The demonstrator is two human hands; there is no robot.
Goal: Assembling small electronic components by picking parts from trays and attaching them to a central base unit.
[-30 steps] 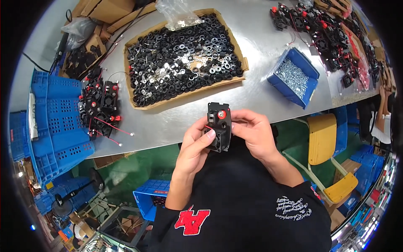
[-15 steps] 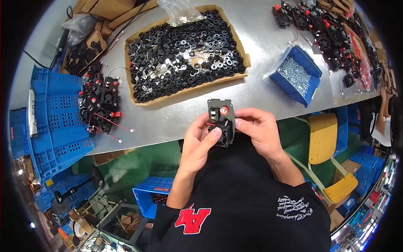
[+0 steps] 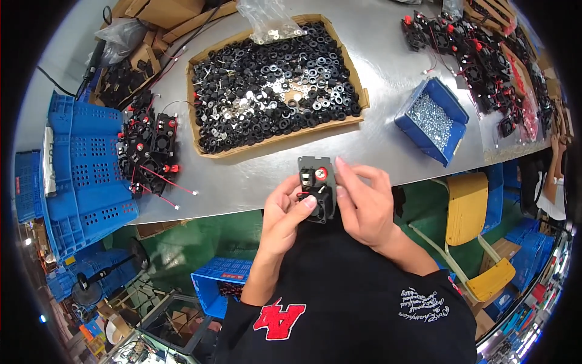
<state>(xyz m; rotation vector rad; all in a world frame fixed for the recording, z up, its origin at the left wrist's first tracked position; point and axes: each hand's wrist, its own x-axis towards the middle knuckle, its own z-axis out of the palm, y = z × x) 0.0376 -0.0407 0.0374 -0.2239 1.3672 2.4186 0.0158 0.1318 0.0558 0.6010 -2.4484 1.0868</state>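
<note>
My left hand [image 3: 281, 219] is closed around the left side of a black fan panel [image 3: 321, 207], its thumb lying over the fan. The panel stands tilted up near the table's front edge. On its face are a round red part with a white middle [image 3: 321, 174], a small black-and-white switch-like part [image 3: 305, 176] and a short red wire. Beside the panel's right edge is my right hand [image 3: 371, 211], thumb and index finger apart, their tips at or very close to that edge. Whether they touch it I cannot tell.
Washers and black rings fill a shallow cardboard tray [image 3: 285, 134] on the metal table [image 3: 242, 194]. A blue bin [image 3: 450, 155] of small metal parts stands right. More fan assemblies lie left [image 3: 159, 144] and far right [image 3: 482, 67]. A blue crate [image 3: 88, 139] sits left, a yellow chair [image 3: 467, 209] right.
My right thumb and index finger have spread apart from their hold at the panel's right edge. The panel and my left hand appear slightly lower in the picture; the view has shifted a little.
</note>
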